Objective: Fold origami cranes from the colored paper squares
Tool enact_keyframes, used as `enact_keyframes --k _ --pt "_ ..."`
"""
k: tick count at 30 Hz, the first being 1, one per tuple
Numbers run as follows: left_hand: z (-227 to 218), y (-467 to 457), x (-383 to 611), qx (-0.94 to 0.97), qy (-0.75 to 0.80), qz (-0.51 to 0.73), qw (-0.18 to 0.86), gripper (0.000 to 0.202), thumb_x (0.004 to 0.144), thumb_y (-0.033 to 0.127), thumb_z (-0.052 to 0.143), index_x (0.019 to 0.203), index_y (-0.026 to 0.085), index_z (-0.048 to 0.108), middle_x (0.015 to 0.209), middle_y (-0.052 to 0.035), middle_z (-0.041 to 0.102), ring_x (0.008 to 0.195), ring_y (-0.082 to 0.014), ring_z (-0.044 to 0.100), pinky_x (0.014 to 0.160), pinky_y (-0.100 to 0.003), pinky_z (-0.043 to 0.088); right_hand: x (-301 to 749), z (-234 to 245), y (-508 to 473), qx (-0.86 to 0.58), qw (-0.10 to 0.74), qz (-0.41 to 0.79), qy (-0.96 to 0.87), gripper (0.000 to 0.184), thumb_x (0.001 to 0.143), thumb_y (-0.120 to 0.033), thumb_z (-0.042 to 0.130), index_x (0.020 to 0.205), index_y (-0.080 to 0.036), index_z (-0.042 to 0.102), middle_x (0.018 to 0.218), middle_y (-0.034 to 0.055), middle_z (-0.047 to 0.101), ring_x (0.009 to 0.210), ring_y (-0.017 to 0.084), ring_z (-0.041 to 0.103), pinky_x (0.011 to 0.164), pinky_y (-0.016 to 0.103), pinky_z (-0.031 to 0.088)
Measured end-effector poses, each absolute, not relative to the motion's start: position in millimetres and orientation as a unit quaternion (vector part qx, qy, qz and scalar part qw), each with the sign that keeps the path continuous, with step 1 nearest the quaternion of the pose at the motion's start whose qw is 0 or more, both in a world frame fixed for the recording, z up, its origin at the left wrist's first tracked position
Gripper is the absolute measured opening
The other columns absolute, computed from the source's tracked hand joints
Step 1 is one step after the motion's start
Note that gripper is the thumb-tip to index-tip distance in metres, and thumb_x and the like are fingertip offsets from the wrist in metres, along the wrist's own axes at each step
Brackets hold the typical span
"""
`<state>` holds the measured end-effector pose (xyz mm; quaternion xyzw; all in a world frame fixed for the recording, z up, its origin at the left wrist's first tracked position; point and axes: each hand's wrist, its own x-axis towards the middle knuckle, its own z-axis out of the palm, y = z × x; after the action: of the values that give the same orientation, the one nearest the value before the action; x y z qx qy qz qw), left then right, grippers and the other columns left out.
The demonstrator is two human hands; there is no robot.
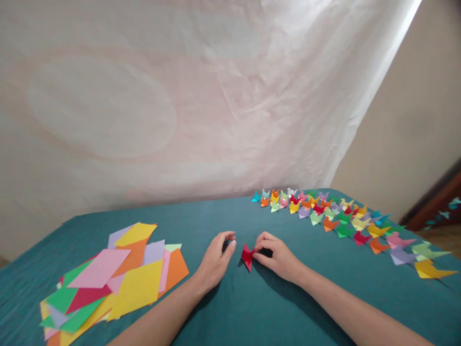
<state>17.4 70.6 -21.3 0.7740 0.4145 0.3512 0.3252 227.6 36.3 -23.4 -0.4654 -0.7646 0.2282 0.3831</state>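
Observation:
A small red folded paper figure (pixel 248 256) rests on the teal tablecloth (pixel 230 307) between my hands. My right hand (pixel 277 257) pinches its right edge with thumb and fingertips. My left hand (pixel 216 262) rests just left of it, fingers curled with the tips near the thumb, holding nothing that I can see and not touching the red figure.
A loose pile of coloured square paper sheets (pixel 111 278) lies at the left. Several folded paper figures in many colours (pixel 342 218) stand in rows at the back right. A white cloth (pixel 180 96) hangs behind the table. A wooden piece (pixel 435 202) shows at the far right.

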Motion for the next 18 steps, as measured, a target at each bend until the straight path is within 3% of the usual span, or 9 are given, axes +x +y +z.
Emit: enact_keyframes --k 9,14,18 --pt "-25.5 73.3 14.7 0.788 0.411 0.347 0.299 0.031 0.085 0.023 0.046 0.115 0.018 0.049 0.111 -0.0075 0.059 0.105 -0.0190 0.054 0.095 -0.038 0.040 298.4 -31.6 78.2 -0.633 0.431 0.093 -0.636 0.022 0.078 -0.036 0.054 0.075 -0.018 0.067 0.077 0.0045 0.061 0.071 0.018 0.057 0.068 0.031 0.044" --pt "-26.6 73.4 14.1 0.793 0.411 0.347 0.285 0.030 0.082 0.019 0.047 0.112 0.019 0.051 0.108 -0.0074 0.059 0.104 -0.0198 0.055 0.094 -0.039 0.041 345.2 -41.6 98.7 -0.702 0.427 0.026 -0.569 0.024 0.077 -0.036 0.049 0.073 -0.019 0.066 0.075 0.0053 0.062 0.064 0.019 0.055 0.065 0.032 0.043" --pt "-25.2 74.2 13.9 0.802 0.408 0.339 0.275 0.029 0.081 0.019 0.046 0.109 0.019 0.053 0.106 -0.0073 0.060 0.102 -0.0198 0.055 0.092 -0.038 0.042 352.1 -49.2 110.9 -0.721 0.416 -0.003 -0.554 0.023 0.077 -0.034 0.048 0.073 -0.018 0.065 0.077 0.0053 0.061 0.069 0.020 0.056 0.068 0.032 0.043"
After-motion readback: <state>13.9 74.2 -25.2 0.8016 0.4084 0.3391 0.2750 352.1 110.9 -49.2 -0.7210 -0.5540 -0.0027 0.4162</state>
